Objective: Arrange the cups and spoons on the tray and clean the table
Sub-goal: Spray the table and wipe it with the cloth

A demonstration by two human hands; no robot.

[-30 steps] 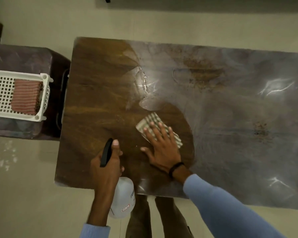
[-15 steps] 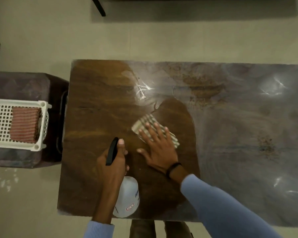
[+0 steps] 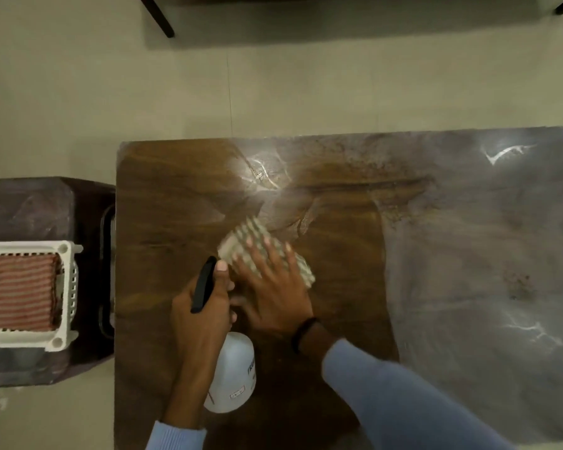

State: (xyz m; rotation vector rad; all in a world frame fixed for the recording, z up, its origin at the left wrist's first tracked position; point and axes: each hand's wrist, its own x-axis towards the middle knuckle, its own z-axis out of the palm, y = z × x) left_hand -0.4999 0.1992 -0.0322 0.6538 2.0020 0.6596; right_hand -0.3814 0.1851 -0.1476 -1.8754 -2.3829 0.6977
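Note:
My right hand [image 3: 273, 287] presses flat, fingers spread, on a folded striped cloth [image 3: 241, 238] lying on the brown wooden table [image 3: 163, 196]. Just left of it, my left hand [image 3: 202, 316] grips a white spray bottle [image 3: 234, 375] with a black trigger head [image 3: 203, 284], held above the table near its front left part. The left half of the tabletop looks dark and wiped; the right half carries a grey hazy film [image 3: 468, 254] with streaks. No cups, spoons or tray are in view.
A white slotted plastic basket [image 3: 64, 254] holding a folded red striped cloth [image 3: 25, 292] sits on a dark low stand [image 3: 30, 209] left of the table. Beige floor surrounds the table. Dark furniture legs [image 3: 158, 17] show at the top.
My right hand has slid the cloth a little to the left, closer to the bottle's trigger head. More of the film near the table's middle is wiped dark. The camera view has shifted upward.

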